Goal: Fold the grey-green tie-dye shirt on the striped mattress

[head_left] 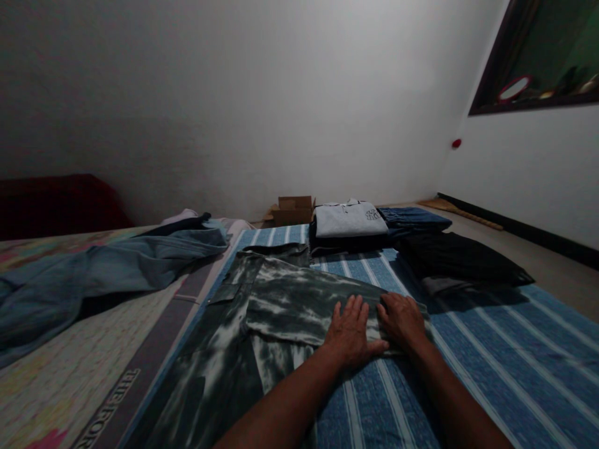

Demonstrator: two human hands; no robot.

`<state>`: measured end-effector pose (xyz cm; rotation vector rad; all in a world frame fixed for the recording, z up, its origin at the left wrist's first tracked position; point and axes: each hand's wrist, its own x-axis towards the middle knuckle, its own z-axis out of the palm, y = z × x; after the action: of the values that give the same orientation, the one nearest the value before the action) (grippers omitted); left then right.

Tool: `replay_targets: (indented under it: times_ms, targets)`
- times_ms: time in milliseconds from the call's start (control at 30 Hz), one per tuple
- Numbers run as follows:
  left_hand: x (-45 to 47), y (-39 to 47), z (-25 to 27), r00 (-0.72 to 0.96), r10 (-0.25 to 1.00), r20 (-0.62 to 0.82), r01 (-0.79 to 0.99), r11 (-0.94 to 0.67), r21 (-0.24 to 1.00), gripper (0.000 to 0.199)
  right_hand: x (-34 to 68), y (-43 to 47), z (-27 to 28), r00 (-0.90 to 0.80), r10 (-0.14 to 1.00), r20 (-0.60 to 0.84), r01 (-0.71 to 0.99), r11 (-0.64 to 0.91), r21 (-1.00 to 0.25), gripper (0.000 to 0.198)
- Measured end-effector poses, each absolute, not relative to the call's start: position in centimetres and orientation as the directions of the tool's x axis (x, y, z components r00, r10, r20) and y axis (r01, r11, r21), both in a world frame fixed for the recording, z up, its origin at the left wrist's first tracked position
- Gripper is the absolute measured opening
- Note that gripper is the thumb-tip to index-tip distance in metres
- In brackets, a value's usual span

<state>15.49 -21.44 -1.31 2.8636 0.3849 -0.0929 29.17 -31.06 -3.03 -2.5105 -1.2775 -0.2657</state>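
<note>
A dark green and white tie-dye garment [290, 299] lies spread in front of me, one long section of it stretched out to the right. I cannot tell whether it is a shirt or trousers. My left hand [353, 333] rests flat on that section, fingers spread and thumb pointing right. Close beside it, my right hand [403, 321] lies over the section's right end, its fingers bent a little onto the cloth and its thumb hidden. Neither hand visibly grips the cloth. A blue striped sheet [482, 349] is under the garment.
Behind the garment stand a folded grey top [346, 221] on dark clothes, folded blue jeans [414, 219] and a black folded garment [463, 259]. Loose pale-blue denim [116, 265] lies on the patterned bedding [140, 337] at left. A cardboard box [294, 212] is by the wall.
</note>
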Motion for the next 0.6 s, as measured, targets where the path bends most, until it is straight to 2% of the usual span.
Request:
replay_targets:
  times_ms: [267,600]
  targets:
    - [15.31,-21.54,-1.30,0.965,0.251,-0.083,0.263,-0.939,0.223,0.094,29.18,-31.08,-3.15,0.591,0.748,0.302,0.806,-0.553,-0.209,0.020]
    - [15.30,-21.45,-1.13,0.967,0.244,-0.071,0.254,-0.930,0.265,0.100,29.25,-31.04,-3.04,0.595,0.756,0.273,0.804,-0.555,-0.215,0.021]
